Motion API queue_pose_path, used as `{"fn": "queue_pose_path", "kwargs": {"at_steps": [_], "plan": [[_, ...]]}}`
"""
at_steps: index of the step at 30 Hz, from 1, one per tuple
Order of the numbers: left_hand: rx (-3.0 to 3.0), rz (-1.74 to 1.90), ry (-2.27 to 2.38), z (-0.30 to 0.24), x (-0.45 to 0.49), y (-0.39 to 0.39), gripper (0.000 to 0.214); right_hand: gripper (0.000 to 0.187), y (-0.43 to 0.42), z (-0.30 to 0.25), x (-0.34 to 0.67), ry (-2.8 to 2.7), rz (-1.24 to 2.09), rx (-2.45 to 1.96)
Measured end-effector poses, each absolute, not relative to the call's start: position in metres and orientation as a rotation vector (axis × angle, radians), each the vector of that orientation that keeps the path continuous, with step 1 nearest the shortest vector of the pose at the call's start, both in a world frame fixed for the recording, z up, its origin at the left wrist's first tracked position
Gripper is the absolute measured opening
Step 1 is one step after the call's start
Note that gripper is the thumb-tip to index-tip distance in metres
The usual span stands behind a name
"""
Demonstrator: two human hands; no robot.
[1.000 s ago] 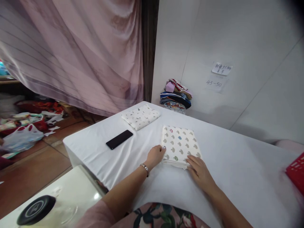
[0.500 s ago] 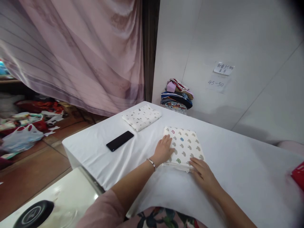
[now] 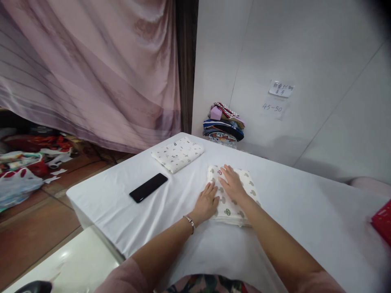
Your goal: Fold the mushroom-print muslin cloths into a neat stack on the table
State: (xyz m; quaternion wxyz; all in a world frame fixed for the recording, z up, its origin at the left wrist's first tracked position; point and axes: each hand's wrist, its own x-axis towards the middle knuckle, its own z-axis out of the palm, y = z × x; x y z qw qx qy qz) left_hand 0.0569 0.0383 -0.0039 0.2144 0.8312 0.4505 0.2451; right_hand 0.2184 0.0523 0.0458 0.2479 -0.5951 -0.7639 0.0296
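A folded white cloth with grey mushroom shapes (image 3: 241,195) lies on the white-covered table (image 3: 305,228) in front of me. My left hand (image 3: 207,202) rests flat on the cloth's left edge, fingers stretched out. On top of the cloth my right hand (image 3: 233,183) lies flat, fingers spread toward its far left corner. Neither hand holds anything. A second folded white cloth with small prints (image 3: 177,154) lies farther back to the left.
A black phone (image 3: 148,187) lies on the table left of my hands. A stack of folded colourful cloths (image 3: 223,125) sits against the white wall behind the table. Something red (image 3: 381,221) shows at the right edge. A pink curtain (image 3: 91,69) hangs at left above a cluttered floor.
My right hand has moved from the cloth's near right corner up onto its top. My left hand slid from the near left corner along the left edge.
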Motion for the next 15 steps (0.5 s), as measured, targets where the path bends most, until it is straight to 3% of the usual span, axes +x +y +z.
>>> {"fn": "queue_pose_path", "kwargs": {"at_steps": [6, 15], "plan": [[2.068, 0.956, 1.487, 0.002, 0.035, 0.093, 0.035, 0.054, 0.053, -0.001, 0.219, -2.208, 0.130, -1.754], [1.960, 0.733, 1.371, 0.007, 0.069, 0.192, 0.047, 0.053, 0.049, -0.001, 0.221, -2.214, 0.099, -1.758]]}}
